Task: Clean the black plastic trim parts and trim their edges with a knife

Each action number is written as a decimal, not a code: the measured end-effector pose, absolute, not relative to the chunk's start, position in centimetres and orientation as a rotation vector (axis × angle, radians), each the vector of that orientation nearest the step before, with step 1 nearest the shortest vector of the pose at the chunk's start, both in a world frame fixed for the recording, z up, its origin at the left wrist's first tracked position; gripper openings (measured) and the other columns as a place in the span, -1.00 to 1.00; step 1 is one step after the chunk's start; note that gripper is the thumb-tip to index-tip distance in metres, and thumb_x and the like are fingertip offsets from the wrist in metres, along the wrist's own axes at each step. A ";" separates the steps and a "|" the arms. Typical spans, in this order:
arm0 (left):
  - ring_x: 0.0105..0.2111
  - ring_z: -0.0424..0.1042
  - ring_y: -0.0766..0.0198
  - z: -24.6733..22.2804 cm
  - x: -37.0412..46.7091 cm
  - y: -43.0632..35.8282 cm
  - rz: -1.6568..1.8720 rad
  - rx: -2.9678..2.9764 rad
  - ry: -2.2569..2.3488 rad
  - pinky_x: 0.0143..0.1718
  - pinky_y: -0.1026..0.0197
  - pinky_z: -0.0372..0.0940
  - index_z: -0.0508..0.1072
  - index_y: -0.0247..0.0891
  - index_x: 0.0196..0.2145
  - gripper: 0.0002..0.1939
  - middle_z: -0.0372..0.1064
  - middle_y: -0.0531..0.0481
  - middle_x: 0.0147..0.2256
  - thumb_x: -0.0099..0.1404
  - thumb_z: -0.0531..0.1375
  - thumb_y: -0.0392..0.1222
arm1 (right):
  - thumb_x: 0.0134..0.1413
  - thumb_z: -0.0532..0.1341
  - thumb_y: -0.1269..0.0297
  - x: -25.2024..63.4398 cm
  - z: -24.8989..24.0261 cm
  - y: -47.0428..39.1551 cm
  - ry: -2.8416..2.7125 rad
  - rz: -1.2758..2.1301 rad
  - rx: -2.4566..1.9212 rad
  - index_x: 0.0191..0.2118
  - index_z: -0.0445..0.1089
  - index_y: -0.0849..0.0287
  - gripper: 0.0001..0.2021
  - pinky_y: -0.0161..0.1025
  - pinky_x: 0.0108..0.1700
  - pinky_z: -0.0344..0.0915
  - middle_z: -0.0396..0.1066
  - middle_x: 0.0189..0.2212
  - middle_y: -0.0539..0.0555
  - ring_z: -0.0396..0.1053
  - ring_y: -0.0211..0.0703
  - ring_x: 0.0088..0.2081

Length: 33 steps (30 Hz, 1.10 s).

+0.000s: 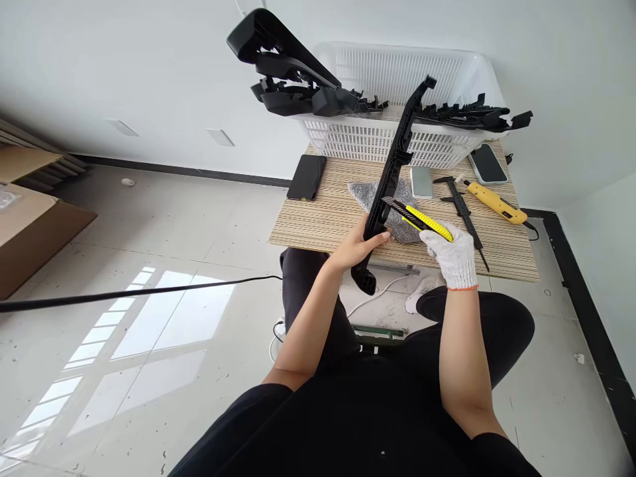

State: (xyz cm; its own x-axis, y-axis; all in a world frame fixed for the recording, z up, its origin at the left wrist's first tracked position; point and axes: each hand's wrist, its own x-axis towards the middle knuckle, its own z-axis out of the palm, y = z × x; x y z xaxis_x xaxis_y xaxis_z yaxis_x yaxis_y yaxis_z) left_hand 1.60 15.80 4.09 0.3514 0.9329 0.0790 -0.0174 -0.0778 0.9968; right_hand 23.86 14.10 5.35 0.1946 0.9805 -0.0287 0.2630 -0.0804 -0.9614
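My bare left hand (358, 244) is closed around the lower part of a long black plastic trim piece (396, 156), which stands tilted over the table's front edge. In my right hand (453, 253), which wears a white knit glove, is a yellow and black utility knife (422, 220). Its blade is out and points left, at the side of the trim piece; whether it touches cannot be made out. Under the trim piece a grey cloth (365, 192) lies on the wooden table (298, 228), partly hidden by the piece and the knife.
A white plastic basket (338, 140) at the back holds several black plastic parts (293, 86) jutting over its rim. On the table lie a black phone (307, 177), a small grey box (421, 182), a caliper (463, 211), a yellow corded tool (497, 202) and another phone (487, 164).
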 end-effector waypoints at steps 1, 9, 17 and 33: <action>-0.25 0.40 0.27 4.1 1.6 15.8 0.994 1.414 0.898 -0.13 0.17 0.34 0.34 -0.25 -0.10 -0.67 0.39 -0.05 -0.18 0.31 0.24 0.00 | -0.14 0.43 0.10 23.8 5.4 14.1 -1.244 0.981 -1.528 -0.13 0.59 0.23 -0.57 -0.34 -0.56 0.17 0.33 -0.59 -0.08 0.17 -0.37 -0.60; -0.22 0.42 0.26 4.1 1.6 15.8 0.989 1.369 0.907 -0.11 0.18 0.33 0.35 -0.26 -0.14 -0.69 0.39 -0.04 -0.20 0.31 0.24 0.01 | -0.14 0.43 0.09 23.7 5.3 14.1 -1.248 0.964 -1.519 -0.13 0.58 0.23 -0.57 -0.33 -0.54 0.17 0.36 -0.57 -0.07 0.19 -0.36 -0.58; -0.36 0.45 0.33 3.7 1.9 15.8 1.015 1.145 0.904 -0.25 0.22 0.36 0.32 -0.25 -0.16 -0.59 0.47 -0.05 -0.26 0.35 0.14 0.19 | -0.12 0.40 0.15 23.7 5.1 14.1 -1.093 0.959 -1.480 -0.23 0.56 0.23 -0.68 -0.35 -0.63 0.07 0.25 -0.66 -0.11 0.11 -0.38 -0.65; -0.50 0.36 0.38 4.6 1.8 15.7 1.008 0.996 0.897 -0.48 0.30 0.27 0.43 -0.24 -0.10 -0.53 0.37 0.03 -0.42 0.33 0.15 0.23 | -0.15 0.40 0.12 23.7 5.1 14.0 -1.202 0.943 -1.474 -0.19 0.57 0.21 -0.63 -0.34 -0.60 0.15 0.29 -0.60 -0.09 0.17 -0.36 -0.61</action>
